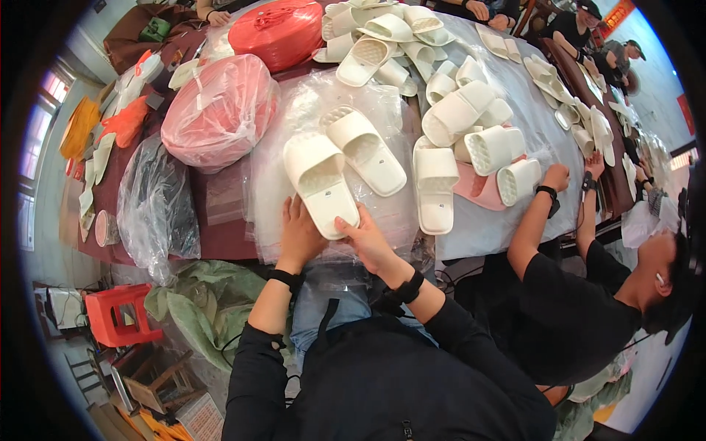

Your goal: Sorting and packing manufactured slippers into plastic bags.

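Observation:
A cream slide slipper [315, 165] is held by its heel end in my right hand [371, 246], thumb on the footbed and fingers underneath. My left hand [298, 234] lies against the left side of the same slipper, its visible fingers stretched out over clear plastic bags [268, 173]; its thumb side is hidden by the slipper. Just beyond, a second cream slipper [371, 158] rests on the bags, sole down, slanting to the right. To the right stands another cream slipper [435, 191] beside a loose heap of slippers [460, 110].
Two red rolls of plastic material [217, 110], [276, 33] sit at the back left. Clear wrapping [158, 206] hangs at the table's left edge. A co-worker in black [573, 309] reaches in at right. A red stool [121, 314] stands at lower left.

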Demonstrator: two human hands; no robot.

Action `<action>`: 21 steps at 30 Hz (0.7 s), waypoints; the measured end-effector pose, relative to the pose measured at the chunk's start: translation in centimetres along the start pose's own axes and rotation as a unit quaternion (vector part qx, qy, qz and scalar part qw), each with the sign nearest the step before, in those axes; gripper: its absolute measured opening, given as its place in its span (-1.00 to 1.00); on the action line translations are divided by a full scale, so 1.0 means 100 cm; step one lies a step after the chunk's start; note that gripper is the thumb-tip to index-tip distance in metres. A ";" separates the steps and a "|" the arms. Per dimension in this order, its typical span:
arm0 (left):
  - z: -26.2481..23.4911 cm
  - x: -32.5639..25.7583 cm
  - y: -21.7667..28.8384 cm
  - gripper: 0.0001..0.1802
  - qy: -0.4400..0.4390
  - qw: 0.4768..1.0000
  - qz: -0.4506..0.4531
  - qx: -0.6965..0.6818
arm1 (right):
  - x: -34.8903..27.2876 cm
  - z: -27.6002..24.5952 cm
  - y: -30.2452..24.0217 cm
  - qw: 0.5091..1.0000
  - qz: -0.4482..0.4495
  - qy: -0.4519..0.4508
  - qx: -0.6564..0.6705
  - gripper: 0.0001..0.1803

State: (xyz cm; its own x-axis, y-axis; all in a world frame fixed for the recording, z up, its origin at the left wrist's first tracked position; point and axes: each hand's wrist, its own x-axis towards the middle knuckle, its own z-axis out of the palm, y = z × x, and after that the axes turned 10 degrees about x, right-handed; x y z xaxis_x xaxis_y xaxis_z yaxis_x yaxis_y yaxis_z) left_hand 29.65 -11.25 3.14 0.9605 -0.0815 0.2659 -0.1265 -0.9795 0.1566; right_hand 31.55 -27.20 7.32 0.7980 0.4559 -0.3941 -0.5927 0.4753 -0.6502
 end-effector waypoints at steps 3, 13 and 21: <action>-0.006 0.007 -0.001 -0.37 0.014 0.999 0.009 0.031 | 0.017 0.003 -0.010 0.992 -0.078 0.010 -0.095 -0.48; 0.003 -0.006 0.005 -0.46 0.045 0.998 0.013 0.029 | -0.033 -0.081 -0.056 0.489 -0.297 0.248 -0.782 -0.50; -0.009 -0.006 -0.007 -0.46 0.013 0.999 0.019 0.031 | -0.064 -0.133 -0.063 0.522 -0.253 0.122 -0.805 -0.36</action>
State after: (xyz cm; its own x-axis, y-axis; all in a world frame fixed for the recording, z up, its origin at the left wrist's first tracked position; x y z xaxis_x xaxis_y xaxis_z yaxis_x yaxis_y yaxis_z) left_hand 28.94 -10.39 3.76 0.9483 -0.1157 0.2954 -0.1474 -0.9852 0.0874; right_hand 31.57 -43.09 5.30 0.9145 0.3758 0.1497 0.4045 -0.8500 -0.3375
